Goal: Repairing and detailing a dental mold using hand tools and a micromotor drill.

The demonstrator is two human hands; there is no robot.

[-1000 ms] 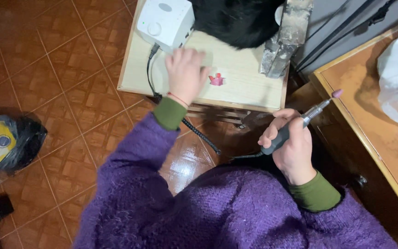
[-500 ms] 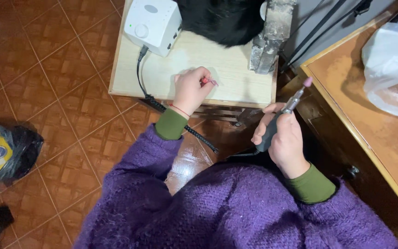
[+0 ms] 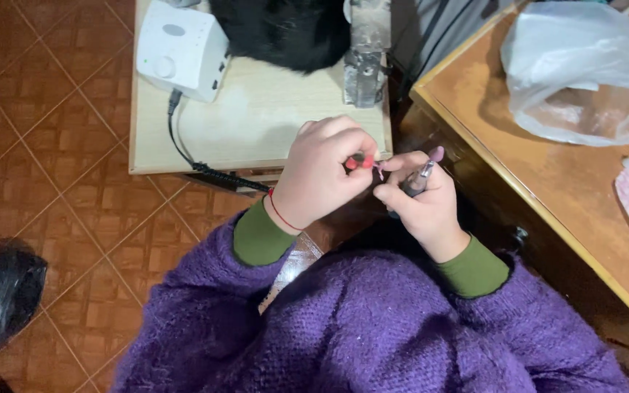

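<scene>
Clear plastic bag (image 3: 584,69) lies on the desk (image 3: 547,182); both hands pinch: left (image 3: 322,175) a red piece (image 3: 362,163), right (image 3: 420,200) a rotary tool (image 3: 420,177).

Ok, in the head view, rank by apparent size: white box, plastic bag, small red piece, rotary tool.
1. Plastic bag, though cut off by the frame edge.
2. White box.
3. Rotary tool, mostly hidden in the right hand.
4. Red piece, pinched in the left hand.

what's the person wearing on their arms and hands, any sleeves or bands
Both arms wear a fuzzy purple knitted jumper, with ribbed olive-green cuffs of an under layer showing at each wrist: the left cuff and the right cuff. A thin red string bracelet circles the left wrist. The left hand and right hand are bare, with no gloves and no rings visible.
</scene>
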